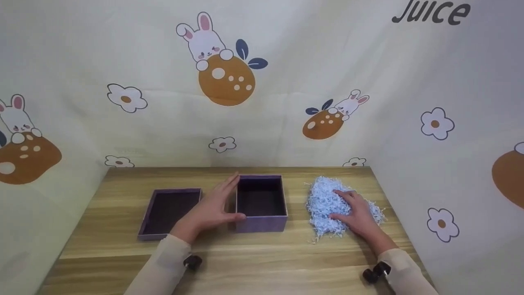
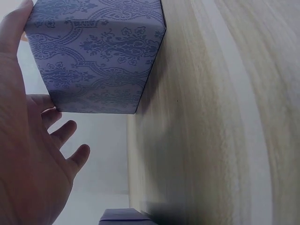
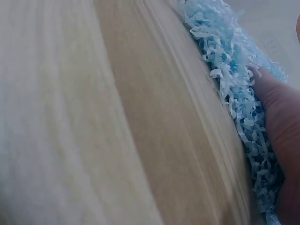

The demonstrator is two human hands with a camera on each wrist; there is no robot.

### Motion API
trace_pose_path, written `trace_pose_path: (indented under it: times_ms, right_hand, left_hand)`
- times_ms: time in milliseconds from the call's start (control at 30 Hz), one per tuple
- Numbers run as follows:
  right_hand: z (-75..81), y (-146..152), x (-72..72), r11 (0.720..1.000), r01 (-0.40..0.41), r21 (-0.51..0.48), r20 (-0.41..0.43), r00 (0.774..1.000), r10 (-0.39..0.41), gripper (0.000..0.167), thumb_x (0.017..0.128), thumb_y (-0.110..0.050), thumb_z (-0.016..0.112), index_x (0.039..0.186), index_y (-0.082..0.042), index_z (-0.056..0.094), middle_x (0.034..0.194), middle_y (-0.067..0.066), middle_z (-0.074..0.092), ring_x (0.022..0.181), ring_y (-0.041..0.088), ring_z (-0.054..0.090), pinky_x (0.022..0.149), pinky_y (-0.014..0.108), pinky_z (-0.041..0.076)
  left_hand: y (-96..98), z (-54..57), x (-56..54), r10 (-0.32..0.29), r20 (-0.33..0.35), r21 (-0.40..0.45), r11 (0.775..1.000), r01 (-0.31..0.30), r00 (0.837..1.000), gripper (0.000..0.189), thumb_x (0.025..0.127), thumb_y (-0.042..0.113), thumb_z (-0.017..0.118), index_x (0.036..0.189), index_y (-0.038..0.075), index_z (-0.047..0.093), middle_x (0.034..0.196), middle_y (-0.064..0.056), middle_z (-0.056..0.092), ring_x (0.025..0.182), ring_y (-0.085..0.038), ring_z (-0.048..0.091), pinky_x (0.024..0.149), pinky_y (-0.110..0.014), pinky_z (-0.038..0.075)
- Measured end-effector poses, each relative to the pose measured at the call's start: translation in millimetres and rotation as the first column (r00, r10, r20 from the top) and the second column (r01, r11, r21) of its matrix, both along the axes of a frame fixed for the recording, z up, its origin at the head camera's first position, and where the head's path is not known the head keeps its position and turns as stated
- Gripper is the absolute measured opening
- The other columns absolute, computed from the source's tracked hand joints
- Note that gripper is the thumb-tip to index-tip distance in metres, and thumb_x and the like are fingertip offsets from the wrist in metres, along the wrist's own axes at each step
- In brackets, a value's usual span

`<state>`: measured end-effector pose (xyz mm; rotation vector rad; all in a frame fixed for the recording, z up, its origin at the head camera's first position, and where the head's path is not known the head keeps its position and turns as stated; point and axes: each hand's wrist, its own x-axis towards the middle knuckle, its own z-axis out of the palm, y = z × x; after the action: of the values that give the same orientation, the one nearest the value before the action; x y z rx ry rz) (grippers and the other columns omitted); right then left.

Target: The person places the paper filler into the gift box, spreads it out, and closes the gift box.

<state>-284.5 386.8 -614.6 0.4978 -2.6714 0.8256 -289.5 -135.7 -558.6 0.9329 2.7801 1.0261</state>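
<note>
A purple box [image 1: 262, 223] with a dark interior stands open-topped in the middle of the wooden table. My left hand [image 1: 206, 213] is at its left side, thumb at the front corner of the rim and fingers extended toward the back corner. In the left wrist view, patterned paper covers the box [image 2: 98, 56], and several of the fingers spread past it. To the right lies a heap of pale blue shredded paper [image 1: 323, 200]. My right hand [image 1: 358, 215] rests on its right part, thumb and forefinger spread apart. The heap hides the other fingertips.
Left of the box, partly behind the left forearm, lies a shallow purple lid [image 1: 153, 237], its dark inside facing up. Cream cloth [image 1: 282, 135] printed with rabbits and flowers closes off the back and sides of the table [image 1: 262, 262].
</note>
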Motion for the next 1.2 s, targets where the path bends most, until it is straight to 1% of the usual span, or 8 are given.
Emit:
trace_pose_path:
  times_ms: [100,300,500,600,767,900,1067,1200]
  right_hand:
    - [-1.3,-1.6,-1.3,0.999,0.013,-0.036,0.000,1.000,-0.013,0.079,0.080,-0.031,0.101,0.149,-0.010,0.069,0.123,0.014,0.071,0.114,0.037,0.067,0.098,0.060,0.057]
    - [2.0,-5.2,-0.2,0.989,0.045,-0.140,0.030,0.999,-0.041,0.065,0.080,-0.009,0.100,0.139,-0.001,0.074,0.121,0.015,0.076,0.117,0.039,0.070,0.107,0.061,0.055]
    - [17.1,-8.2,0.5,0.983,0.058,-0.176,0.013,0.998,-0.056,0.063,0.077,-0.008,0.101,0.135,-0.003,0.077,0.105,0.000,0.073,0.102,0.021,0.068,0.098,0.035,0.058]
    - [26.7,-9.2,0.2,0.982,0.050,-0.183,0.011,0.999,-0.049,0.063,0.077,-0.009,0.101,0.135,-0.004,0.077,0.105,-0.001,0.073,0.101,0.020,0.067,0.097,0.030,0.056]
    - [40.8,-11.1,-1.2,0.980,0.060,-0.189,0.055,0.997,-0.051,0.065,0.079,-0.010,0.100,0.138,-0.004,0.076,0.112,0.004,0.074,0.108,0.022,0.067,0.102,0.033,0.056]
    - [50.8,-15.2,-1.3,0.982,0.067,-0.176,0.061,0.996,-0.057,0.066,0.079,-0.011,0.100,0.140,-0.003,0.074,0.116,0.008,0.074,0.111,0.025,0.067,0.104,0.040,0.056]
    - [64.6,-22.7,-3.3,0.984,0.047,-0.171,0.018,0.999,-0.045,0.067,0.080,-0.009,0.099,0.140,-0.002,0.073,0.122,0.015,0.074,0.116,0.036,0.067,0.106,0.057,0.055]
    - [76.6,-29.7,-6.2,0.983,0.025,-0.179,-0.003,1.000,-0.025,0.068,0.080,-0.008,0.099,0.143,-0.004,0.072,0.124,0.016,0.073,0.118,0.037,0.066,0.105,0.059,0.054]
  left_hand:
    - [0.3,-1.0,0.3,0.003,0.004,0.013,1.000,-0.003,1.000,0.123,0.088,0.078,0.076,0.179,0.018,0.019,0.186,-0.004,0.013,0.168,-0.041,0.018,0.130,-0.075,0.020]
    - [1.5,-1.0,1.6,0.016,0.003,0.028,0.999,-0.016,1.000,0.122,0.088,0.074,0.079,0.179,0.017,0.021,0.186,-0.004,0.015,0.168,-0.037,0.021,0.131,-0.068,0.022]
    - [2.1,-0.1,0.6,0.020,-0.006,0.018,1.000,-0.020,1.000,0.123,0.087,0.077,0.079,0.178,0.016,0.021,0.186,-0.006,0.016,0.167,-0.040,0.021,0.132,-0.065,0.021]
    - [2.2,0.1,1.0,0.020,-0.002,0.025,0.999,-0.020,1.000,0.123,0.087,0.076,0.079,0.178,0.016,0.022,0.186,-0.006,0.016,0.168,-0.039,0.021,0.133,-0.064,0.022]
    - [1.7,-1.6,1.2,0.013,-0.007,0.047,0.999,-0.012,1.000,0.122,0.088,0.073,0.081,0.178,0.014,0.024,0.185,-0.007,0.017,0.167,-0.042,0.022,0.132,-0.068,0.022]
    - [1.2,-2.4,1.7,0.016,0.020,0.040,0.999,-0.017,1.000,0.123,0.087,0.074,0.081,0.178,0.016,0.023,0.186,-0.005,0.015,0.168,-0.041,0.020,0.132,-0.068,0.020]
    - [1.2,-1.4,1.3,0.024,0.040,0.054,0.998,-0.026,0.999,0.124,0.085,0.074,0.083,0.178,0.018,0.023,0.186,-0.002,0.015,0.168,-0.038,0.019,0.133,-0.067,0.019]
    - [1.1,-1.0,1.0,0.025,0.036,0.075,0.997,-0.028,0.999,0.123,0.085,0.073,0.084,0.178,0.017,0.025,0.185,-0.003,0.016,0.168,-0.040,0.020,0.132,-0.068,0.019]
